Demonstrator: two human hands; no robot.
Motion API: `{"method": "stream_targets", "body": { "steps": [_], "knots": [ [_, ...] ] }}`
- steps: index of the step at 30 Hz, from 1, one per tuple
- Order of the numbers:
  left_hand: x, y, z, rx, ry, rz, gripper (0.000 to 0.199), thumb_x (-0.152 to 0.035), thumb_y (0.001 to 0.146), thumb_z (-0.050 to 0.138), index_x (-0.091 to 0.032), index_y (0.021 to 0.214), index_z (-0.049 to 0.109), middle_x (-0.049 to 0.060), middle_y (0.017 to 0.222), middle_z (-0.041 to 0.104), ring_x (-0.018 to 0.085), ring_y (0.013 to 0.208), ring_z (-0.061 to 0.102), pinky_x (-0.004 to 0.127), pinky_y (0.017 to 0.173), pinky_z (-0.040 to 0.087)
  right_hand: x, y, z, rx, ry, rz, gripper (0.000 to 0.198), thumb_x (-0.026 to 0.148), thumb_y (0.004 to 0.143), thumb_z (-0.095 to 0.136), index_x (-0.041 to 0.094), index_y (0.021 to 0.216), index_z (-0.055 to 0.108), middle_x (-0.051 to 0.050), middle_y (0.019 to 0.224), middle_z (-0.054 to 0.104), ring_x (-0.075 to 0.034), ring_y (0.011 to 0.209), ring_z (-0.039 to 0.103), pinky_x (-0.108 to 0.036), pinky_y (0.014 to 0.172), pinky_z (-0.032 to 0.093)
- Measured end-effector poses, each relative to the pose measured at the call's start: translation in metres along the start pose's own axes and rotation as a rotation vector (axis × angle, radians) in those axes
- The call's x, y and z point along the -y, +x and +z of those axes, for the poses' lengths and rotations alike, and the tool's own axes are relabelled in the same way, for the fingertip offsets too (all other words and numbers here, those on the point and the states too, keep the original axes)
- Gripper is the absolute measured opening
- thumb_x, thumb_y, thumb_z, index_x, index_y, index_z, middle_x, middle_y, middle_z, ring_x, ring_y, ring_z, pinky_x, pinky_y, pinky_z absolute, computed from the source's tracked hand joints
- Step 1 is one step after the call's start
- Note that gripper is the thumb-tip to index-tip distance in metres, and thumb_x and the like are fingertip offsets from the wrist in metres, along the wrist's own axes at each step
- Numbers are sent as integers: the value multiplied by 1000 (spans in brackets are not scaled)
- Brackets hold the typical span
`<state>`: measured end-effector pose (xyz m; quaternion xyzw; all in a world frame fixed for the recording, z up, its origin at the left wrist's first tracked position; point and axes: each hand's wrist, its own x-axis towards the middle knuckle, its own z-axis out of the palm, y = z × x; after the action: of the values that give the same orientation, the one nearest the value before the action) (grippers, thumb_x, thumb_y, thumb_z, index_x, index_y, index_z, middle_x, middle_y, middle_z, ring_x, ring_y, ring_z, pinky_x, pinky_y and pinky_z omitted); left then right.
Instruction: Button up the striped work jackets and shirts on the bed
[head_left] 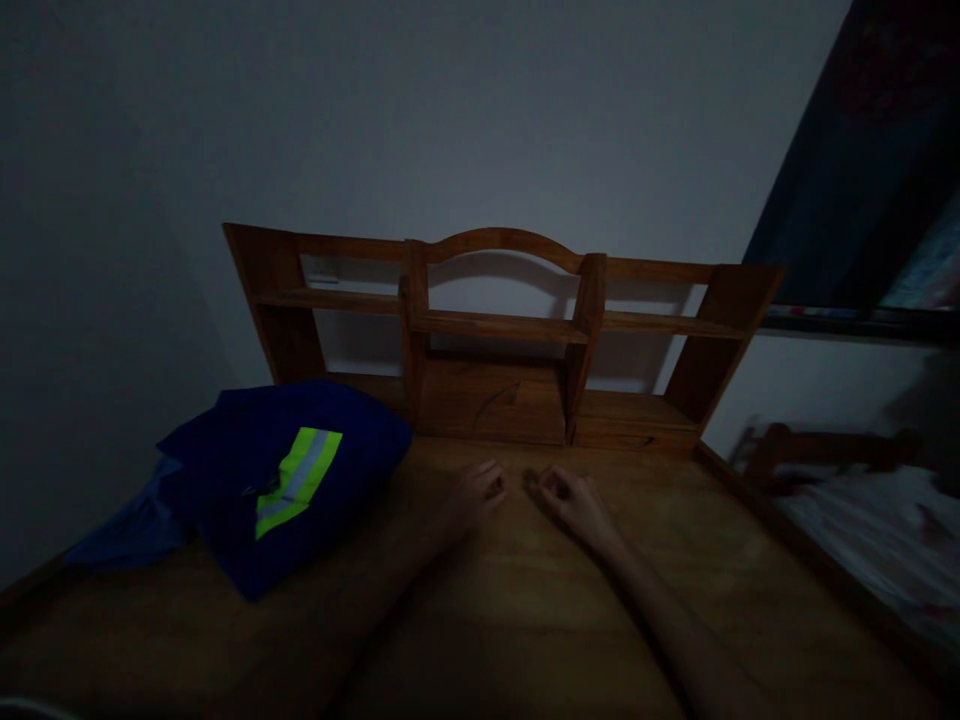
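My left hand point(477, 492) rests low over the wooden desk top point(517, 590), its fingers curled in to the thumb. Close by on the right, my right hand point(571, 503) is closed the same way, thumb and forefinger meeting in a small ring. A narrow gap parts the two hands. Nothing shows in either one, though the light is dim. To the left of my left hand lies a crumpled dark blue garment point(360, 440) with a yellow-green and grey reflective strip point(300, 480); neither hand touches it.
A wooden shelf unit point(499, 325) with several compartments stands along the desk's back, against a pale wall point(480, 120). A raised wooden edge point(795, 540) bounds the desk on the right. Beyond it are whitish bedding point(885, 540) and a dark curtain point(840, 170).
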<state>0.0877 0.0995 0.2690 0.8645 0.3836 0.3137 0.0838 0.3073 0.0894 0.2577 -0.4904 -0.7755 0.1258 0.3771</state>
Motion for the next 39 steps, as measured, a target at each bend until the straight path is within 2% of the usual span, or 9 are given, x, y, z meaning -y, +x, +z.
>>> {"method": "stream_targets", "body": {
  "steps": [9, 17, 22, 31, 39],
  "knots": [
    [8, -7, 9, 31, -80, 59, 19, -31, 88, 47, -20, 92, 62, 3, 92, 60, 15, 89, 54, 27, 80, 40, 17, -6, 15, 98, 56, -48, 32, 44, 88, 45, 18, 79, 63, 0, 65, 61, -12, 57, 53, -20, 55, 35],
    [11, -6, 15, 75, -35, 158, 28, -42, 86, 48, -22, 102, 60, 3, 99, 60, 17, 96, 53, 29, 85, 40, 6, -6, 12, 125, 24, -29, 39, 50, 85, 48, 16, 74, 65, -1, 66, 64, -13, 59, 56, -21, 58, 38],
    [4, -8, 14, 172, -12, 265, 30, -44, 87, 45, -22, 97, 61, 3, 98, 60, 17, 94, 54, 29, 84, 40, 4, -7, 13, 210, 0, -65, 40, 52, 83, 51, 16, 71, 64, 0, 64, 62, -11, 56, 53, -20, 56, 36],
    [-5, -7, 9, 187, -25, 227, 32, -39, 92, 35, -24, 104, 61, 2, 100, 62, 15, 95, 55, 28, 86, 41, 3, -5, 1, 208, -52, -78, 42, 51, 84, 50, 16, 67, 64, 1, 61, 61, -11, 56, 53, -20, 54, 33],
    [-13, -9, 11, 104, -26, 182, 29, -32, 94, 33, -22, 103, 59, 2, 102, 63, 15, 98, 55, 28, 89, 41, 0, -3, -5, 163, -85, -60, 45, 53, 83, 50, 15, 64, 63, 1, 55, 58, -11, 52, 52, -20, 51, 31]
  ]
}}
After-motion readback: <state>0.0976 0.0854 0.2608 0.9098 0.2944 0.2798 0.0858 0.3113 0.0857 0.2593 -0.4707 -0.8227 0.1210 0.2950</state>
